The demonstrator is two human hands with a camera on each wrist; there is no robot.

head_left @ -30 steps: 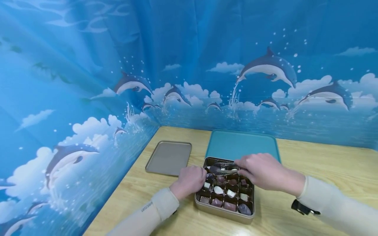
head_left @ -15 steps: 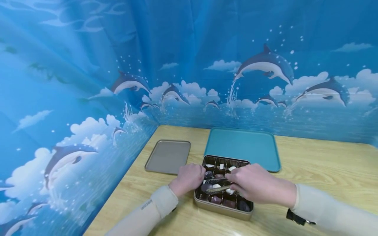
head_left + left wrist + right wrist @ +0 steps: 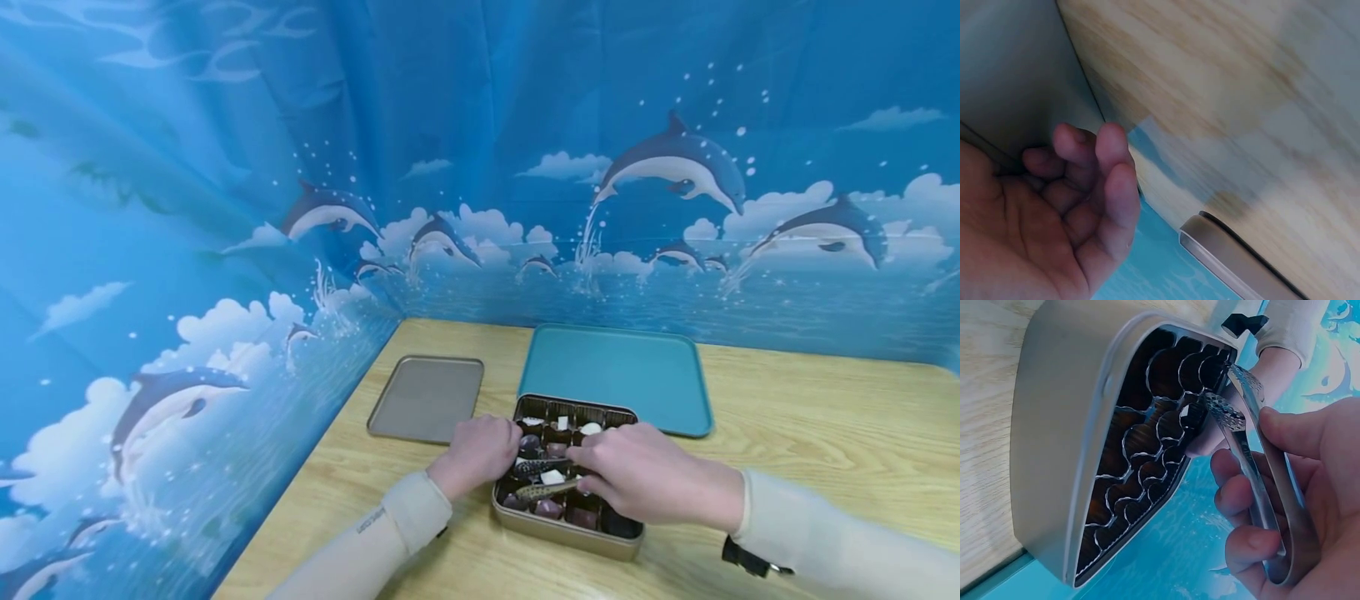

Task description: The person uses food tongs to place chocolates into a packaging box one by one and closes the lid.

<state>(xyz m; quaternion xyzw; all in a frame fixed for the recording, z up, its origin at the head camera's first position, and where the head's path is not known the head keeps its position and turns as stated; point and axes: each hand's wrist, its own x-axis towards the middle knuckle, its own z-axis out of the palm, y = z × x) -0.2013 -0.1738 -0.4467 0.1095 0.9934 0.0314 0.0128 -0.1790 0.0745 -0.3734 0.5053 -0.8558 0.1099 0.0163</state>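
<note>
A tan metal tin [image 3: 566, 535] with a dark divided insert stands on the table, its compartments holding small lumps, some white, some dark or purplish. My left hand [image 3: 486, 450] holds the tin's left rim; its curled fingers [image 3: 1110, 187] show beside the grey wall in the left wrist view. My right hand [image 3: 652, 475] grips metal tongs [image 3: 1254, 450] between thumb and fingers. Over the left columns of the insert, the perforated tong tips stand apart. A white piece [image 3: 552, 477] shows between the tong arms, and a purplish lump [image 3: 549, 508] sits just in front of them.
A flat tan metal lid [image 3: 427, 398] lies left of the tin. Behind the tin is a teal tray [image 3: 622, 371]. A blue dolphin-print curtain [image 3: 480, 167] bounds the wooden table [image 3: 810, 408] at the back and left.
My right hand has brought the tongs from the tin's back row toward its front left, carrying a dark lump. The tips have since spread; the left hand stays at the rim.
</note>
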